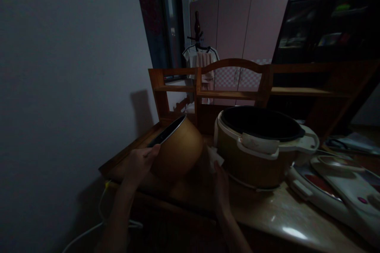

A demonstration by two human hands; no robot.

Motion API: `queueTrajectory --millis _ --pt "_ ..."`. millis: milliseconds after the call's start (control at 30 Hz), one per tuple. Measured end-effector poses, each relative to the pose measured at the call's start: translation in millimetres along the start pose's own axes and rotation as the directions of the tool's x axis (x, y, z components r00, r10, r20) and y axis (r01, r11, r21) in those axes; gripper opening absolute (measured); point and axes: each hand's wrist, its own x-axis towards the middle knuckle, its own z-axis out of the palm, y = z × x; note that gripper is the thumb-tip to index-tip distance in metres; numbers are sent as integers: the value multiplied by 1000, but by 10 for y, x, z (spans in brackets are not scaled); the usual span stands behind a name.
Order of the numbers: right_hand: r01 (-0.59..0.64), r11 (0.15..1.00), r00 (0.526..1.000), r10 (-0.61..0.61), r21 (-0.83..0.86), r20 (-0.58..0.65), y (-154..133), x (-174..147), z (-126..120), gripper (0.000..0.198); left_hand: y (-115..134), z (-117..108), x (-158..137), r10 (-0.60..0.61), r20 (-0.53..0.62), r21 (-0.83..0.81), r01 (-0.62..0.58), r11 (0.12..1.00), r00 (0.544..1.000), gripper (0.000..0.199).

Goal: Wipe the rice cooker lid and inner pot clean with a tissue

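My left hand is closed on the rim of a golden-brown cooker inner pot with a dark inside. The pot is tilted, its opening turned up and to the left, its base toward the right. My right hand grips a white tissue or cloth, slightly blurred, between the pot and the electric cooker. That electric cooker stands open just to the right, with a white rim, side handles and a dark opening.
The wooden desk has a wooden shelf rack along its back. A white cooker lid lies at the right. A wall borders the left side, and a white cable hangs below the desk edge.
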Motion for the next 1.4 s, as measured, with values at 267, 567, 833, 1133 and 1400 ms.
queueTrajectory --millis 267,567,833,1133,1400 --pt "25 999 996 -29 44 83 -255 109 314 51 85 10 -81 85 75 -41 -82 996 994 54" --pt "100 994 993 -102 41 56 114 82 219 53 164 115 -124 178 53 37 -180 983 983 48" --pt "59 995 998 -61 84 30 87 -190 102 51 242 193 -182 316 38 156 -318 935 948 49" --pt "181 960 983 -166 -213 84 -1 -122 -580 39 280 341 -411 607 -20 247 -584 773 795 40" --pt "197 948 978 -210 -251 -24 -86 -212 -753 39 355 368 -512 708 -78 290 -663 690 702 37"
